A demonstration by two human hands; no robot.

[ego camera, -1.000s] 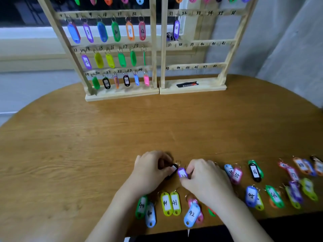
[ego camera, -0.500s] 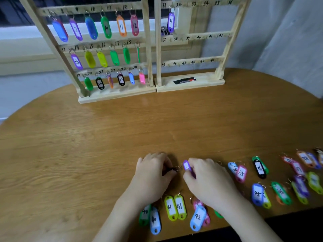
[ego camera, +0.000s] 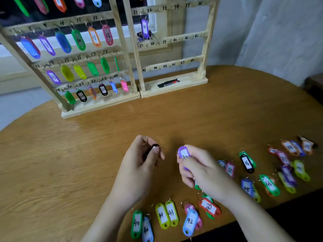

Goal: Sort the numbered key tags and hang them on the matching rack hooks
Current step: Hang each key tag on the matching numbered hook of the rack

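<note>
Just above the near middle of the wooden worktop (ego camera: 174,119), the right hand (ego camera: 201,170) pinches a purple key tag (ego camera: 183,153) between thumb and curled fingers, its white label facing up, the number half hidden. Close to its left, apart from it, the left hand (ego camera: 139,165) grips a black key tag (ego camera: 153,148), mostly hidden behind the fingers. Loose tags lie along the near edge: a green 40 tag (ego camera: 136,224), two yellow-green 41 tags (ego camera: 167,214), a blue 42 tag (ego camera: 190,222) and a red 43 tag (ego camera: 208,206). Further right lie a black 36 tag (ego camera: 246,163) and a scattered cluster of others. At the far side stand two wooden racks: the left rack (ego camera: 97,105) has its numbered hooks full of coloured tags, while the right rack (ego camera: 174,88) carries only a purple 31 tag (ego camera: 144,28).
</note>
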